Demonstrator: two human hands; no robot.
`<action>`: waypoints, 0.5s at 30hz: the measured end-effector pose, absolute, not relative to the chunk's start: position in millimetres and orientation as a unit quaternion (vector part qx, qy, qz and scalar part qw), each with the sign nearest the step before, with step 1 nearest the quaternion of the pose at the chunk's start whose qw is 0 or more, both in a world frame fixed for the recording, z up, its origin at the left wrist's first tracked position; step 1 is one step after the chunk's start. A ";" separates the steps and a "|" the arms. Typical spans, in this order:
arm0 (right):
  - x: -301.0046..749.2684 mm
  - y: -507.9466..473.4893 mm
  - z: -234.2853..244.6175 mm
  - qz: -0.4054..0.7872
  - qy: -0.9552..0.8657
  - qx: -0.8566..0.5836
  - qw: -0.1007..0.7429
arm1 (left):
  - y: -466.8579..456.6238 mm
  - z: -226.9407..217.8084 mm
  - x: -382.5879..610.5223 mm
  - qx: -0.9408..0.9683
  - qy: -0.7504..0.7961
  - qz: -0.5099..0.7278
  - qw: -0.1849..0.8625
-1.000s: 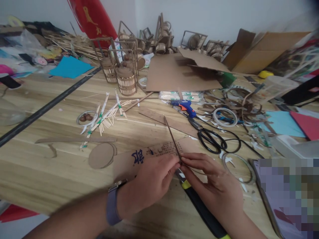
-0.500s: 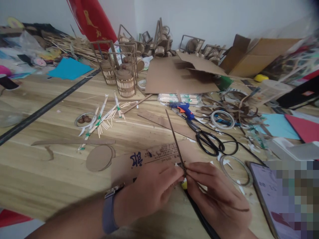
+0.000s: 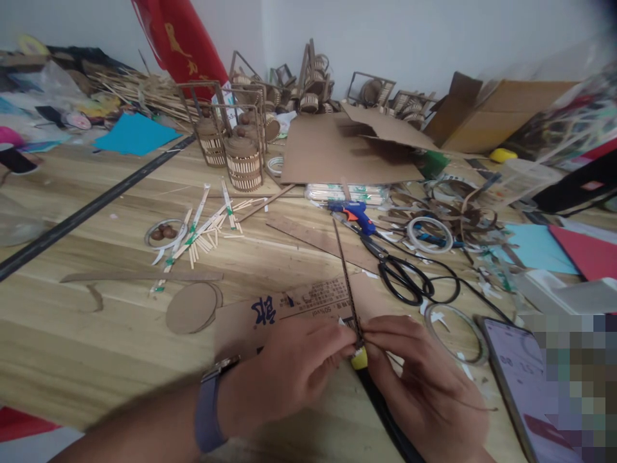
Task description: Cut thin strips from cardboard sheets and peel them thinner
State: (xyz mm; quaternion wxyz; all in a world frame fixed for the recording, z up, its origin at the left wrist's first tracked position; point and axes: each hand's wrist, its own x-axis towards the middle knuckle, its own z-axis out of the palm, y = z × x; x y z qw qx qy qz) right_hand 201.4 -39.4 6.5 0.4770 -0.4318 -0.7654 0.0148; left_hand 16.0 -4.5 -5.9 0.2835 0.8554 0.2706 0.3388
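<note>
Both hands meet at the near middle of the wooden table (image 3: 110, 360). The left hand (image 3: 284, 366) (its wrist wears a watch on a lavender strap (image 3: 208, 411)) has its thumb and fingertips pinched together on a narrow corrugated cardboard strip (image 3: 345, 276), and the right hand (image 3: 429, 386) pinches it just beside them. The strip stands edge-on, running from the fingertips toward the far side, over a printed cardboard sheet (image 3: 308, 302). Below lies a black-and-yellow knife handle (image 3: 380, 402); whether the right hand touches it, I cannot tell.

Left of the sheet are overlapping cardboard discs (image 3: 191, 308). Black-handled scissors (image 3: 400, 283) and a blue glue gun (image 3: 355, 216) lie beyond the hands, with a tape ring (image 3: 482, 344) and a phone (image 3: 518, 373) to the right. Slatted lidded baskets (image 3: 243, 166) stand farther off, left of centre.
</note>
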 end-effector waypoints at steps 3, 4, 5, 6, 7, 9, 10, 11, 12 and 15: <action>201.0 -36.9 3.8 0.015 -0.766 -0.444 0.466 | -4.7 -5.5 17.6 0.849 0.297 0.324 0.294; 200.9 -36.2 3.2 0.013 -0.767 -0.447 0.460 | -4.7 -5.4 18.0 0.844 0.305 0.321 0.303; 200.7 -35.5 2.6 0.011 -0.768 -0.450 0.455 | -4.5 -5.4 18.3 0.838 0.312 0.322 0.312; 200.4 -35.0 2.2 0.010 -0.769 -0.454 0.450 | -4.2 -5.4 18.4 0.832 0.318 0.322 0.320; 200.2 -34.7 1.8 0.010 -0.770 -0.458 0.445 | -3.9 -5.5 18.3 0.827 0.321 0.324 0.327; 199.8 -34.2 1.1 0.009 -0.771 -0.468 0.432 | -3.1 -5.8 18.0 0.820 0.328 0.324 0.340; 199.5 -34.1 0.7 0.009 -0.769 -0.474 0.428 | -2.9 -6.0 17.8 0.816 0.333 0.322 0.345; 199.1 -34.0 0.2 0.011 -0.767 -0.479 0.426 | -2.7 -6.3 17.7 0.812 0.339 0.323 0.350; 198.5 -34.0 -0.3 0.015 -0.763 -0.483 0.430 | -2.6 -6.4 17.7 0.807 0.344 0.325 0.353; 196.2 -34.0 -2.4 0.035 -0.745 -0.489 0.453 | -2.8 -6.5 18.4 0.795 0.354 0.336 0.361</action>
